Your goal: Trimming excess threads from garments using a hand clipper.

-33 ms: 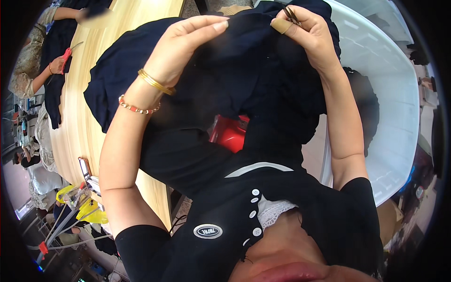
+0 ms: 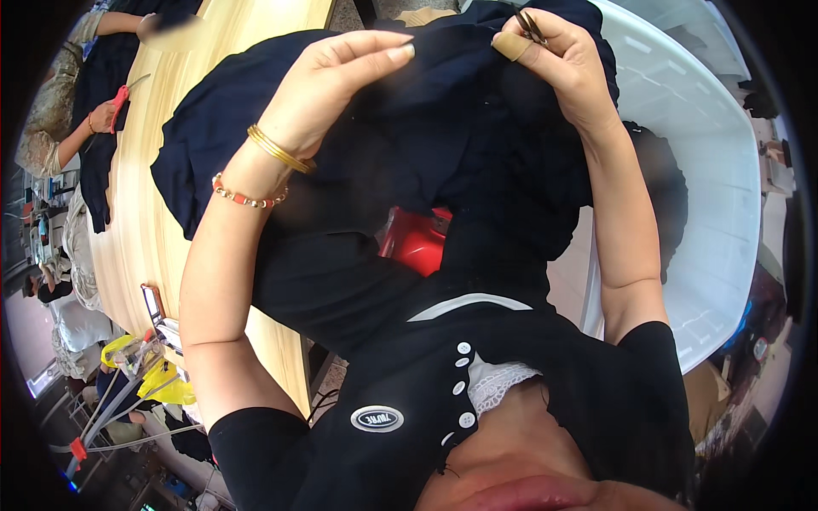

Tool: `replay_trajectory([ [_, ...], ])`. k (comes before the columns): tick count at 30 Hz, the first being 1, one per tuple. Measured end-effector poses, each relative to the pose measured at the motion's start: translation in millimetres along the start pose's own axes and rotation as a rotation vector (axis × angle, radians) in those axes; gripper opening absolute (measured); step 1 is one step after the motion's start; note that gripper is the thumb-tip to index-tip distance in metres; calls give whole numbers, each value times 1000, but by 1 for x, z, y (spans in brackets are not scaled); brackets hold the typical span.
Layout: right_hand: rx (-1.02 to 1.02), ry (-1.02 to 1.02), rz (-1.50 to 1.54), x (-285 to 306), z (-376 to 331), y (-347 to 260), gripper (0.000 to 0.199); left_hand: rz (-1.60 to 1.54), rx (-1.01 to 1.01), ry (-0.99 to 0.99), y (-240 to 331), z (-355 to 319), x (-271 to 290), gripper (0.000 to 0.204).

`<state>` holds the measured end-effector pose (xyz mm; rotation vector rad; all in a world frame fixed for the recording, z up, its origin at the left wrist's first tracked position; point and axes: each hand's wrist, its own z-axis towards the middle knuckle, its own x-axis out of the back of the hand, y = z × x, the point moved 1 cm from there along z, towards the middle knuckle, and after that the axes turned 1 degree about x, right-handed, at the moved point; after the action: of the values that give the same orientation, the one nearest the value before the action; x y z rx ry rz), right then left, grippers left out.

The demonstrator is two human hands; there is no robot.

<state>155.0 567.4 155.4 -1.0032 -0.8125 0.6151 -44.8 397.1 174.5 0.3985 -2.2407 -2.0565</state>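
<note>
Dark navy cloth [image 2: 409, 111] lies bunched over my lap and the table edge. My left hand [image 2: 341, 72], with gold bangles and a beaded bracelet at its wrist, pinches the cloth's far edge between thumb and fingers. At the same edge, a short way to the right, is my right hand [image 2: 554, 60], its thumb wrapped in a tan strip. Small dark metal thread snips [image 2: 530, 27] stick out from its curled fingers; their handles are mostly hidden. Whether the right thumb also grips the cloth, I cannot tell.
A white plastic tub [image 2: 707, 153] with dark cloth [image 2: 660, 200] inside stands to my right. On the left runs a pale wooden table [image 2: 145, 247]. Across it, another person's hand [image 2: 104, 117] holds red-handled scissors [image 2: 121, 104]. A red seat [image 2: 417, 243] shows below the cloth.
Almost everything is the same; my left wrist and its bracelets have shifted very slightly to the left.
</note>
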Motion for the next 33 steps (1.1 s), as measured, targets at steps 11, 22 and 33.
replay_trajectory([
  [11,0,95,108,-33,5,-38,20,148,30,-71,1,-3,15,24],
  [22,739,71,-399,-48,17,-16,29,77,-3,10,-3,-7,3,23],
  [33,1165,256,-390,-53,21,2,25,141,37,12,-4,-3,1,24],
])
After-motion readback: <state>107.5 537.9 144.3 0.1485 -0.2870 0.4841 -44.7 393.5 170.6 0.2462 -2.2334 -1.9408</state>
